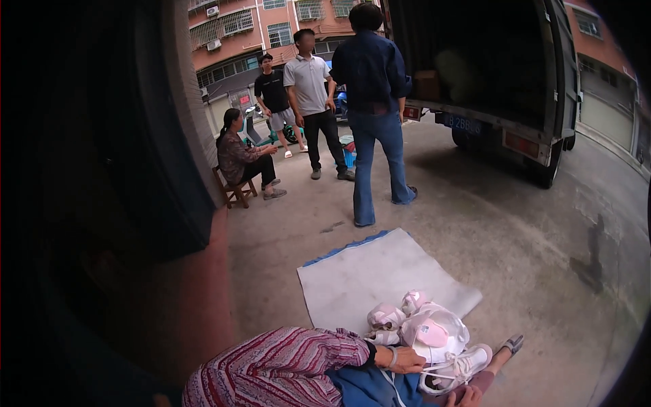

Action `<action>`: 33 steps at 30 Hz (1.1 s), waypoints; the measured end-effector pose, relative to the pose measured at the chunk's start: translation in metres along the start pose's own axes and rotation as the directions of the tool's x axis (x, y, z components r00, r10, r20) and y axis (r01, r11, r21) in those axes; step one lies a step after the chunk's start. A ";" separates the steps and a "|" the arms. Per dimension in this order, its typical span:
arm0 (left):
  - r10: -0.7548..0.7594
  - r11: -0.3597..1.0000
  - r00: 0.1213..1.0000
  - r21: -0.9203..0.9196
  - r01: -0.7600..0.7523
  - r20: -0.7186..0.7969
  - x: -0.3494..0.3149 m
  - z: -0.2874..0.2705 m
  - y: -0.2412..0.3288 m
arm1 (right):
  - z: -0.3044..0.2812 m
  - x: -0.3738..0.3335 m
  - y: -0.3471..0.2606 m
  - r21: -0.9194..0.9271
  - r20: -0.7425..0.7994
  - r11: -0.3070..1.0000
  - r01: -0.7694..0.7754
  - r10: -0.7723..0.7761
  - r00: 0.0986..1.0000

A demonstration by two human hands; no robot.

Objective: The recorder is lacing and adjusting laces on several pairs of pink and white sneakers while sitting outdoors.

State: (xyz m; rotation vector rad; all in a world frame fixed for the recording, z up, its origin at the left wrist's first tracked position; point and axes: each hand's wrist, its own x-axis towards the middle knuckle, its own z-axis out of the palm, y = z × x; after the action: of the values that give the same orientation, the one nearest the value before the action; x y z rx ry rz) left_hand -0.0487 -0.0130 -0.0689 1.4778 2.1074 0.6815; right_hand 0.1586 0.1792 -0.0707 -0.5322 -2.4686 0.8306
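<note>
Just right of the left hand [405,359], whose curled fingers are seemingly pinching thin white laces [441,372], a white-and-pink sneaker [469,365] is lying, likely light, soft-sided, best held by its heel; whether the right hand [468,396] is gripping, I cannot tell.

The sneaker [472,364] is white and pale pink, with white laces [442,374]. Wavy crimson, white and grey stripes pattern the sleeve [278,363], ending in a black cuff [371,353]. The lap cloth [369,390] is blue; the ground mat [380,278], pale grey.
</note>
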 end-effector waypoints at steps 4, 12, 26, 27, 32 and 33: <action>0.284 0.948 0.956 0.168 -0.270 -0.068 -0.019 0.006 -0.012 | 0.005 -0.007 0.017 0.019 0.049 0.987 -0.157 0.156 0.986; 0.164 0.980 0.985 0.124 -0.156 -0.055 -0.013 0.005 -0.008 | 0.008 -0.003 0.015 0.045 0.115 0.974 -0.222 0.215 0.970; 0.158 0.976 0.987 0.152 -0.156 -0.001 -0.003 -0.001 -0.003 | 0.009 0.007 0.018 -0.036 0.073 0.946 -0.323 0.325 0.943; 0.073 0.985 0.997 0.159 -0.073 0.003 -0.009 0.002 -0.001 | 0.006 0.003 0.016 -0.044 0.051 0.934 -0.355 0.357 0.933; 0.116 0.977 0.992 0.174 -0.122 0.046 -0.009 -0.003 -0.002 | 0.026 -0.001 0.023 -0.011 0.068 0.953 -0.304 0.304 0.950; 0.081 0.983 0.995 0.161 -0.088 0.050 -0.009 -0.008 0.004 | 0.034 -0.002 0.027 0.005 0.033 0.953 -0.302 0.302 0.953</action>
State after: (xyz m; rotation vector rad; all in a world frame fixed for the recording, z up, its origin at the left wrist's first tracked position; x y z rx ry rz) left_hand -0.0483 -0.0214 -0.0591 1.6630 2.1197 0.5121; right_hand 0.1472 0.1822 -0.1123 -0.9163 -2.4444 0.9742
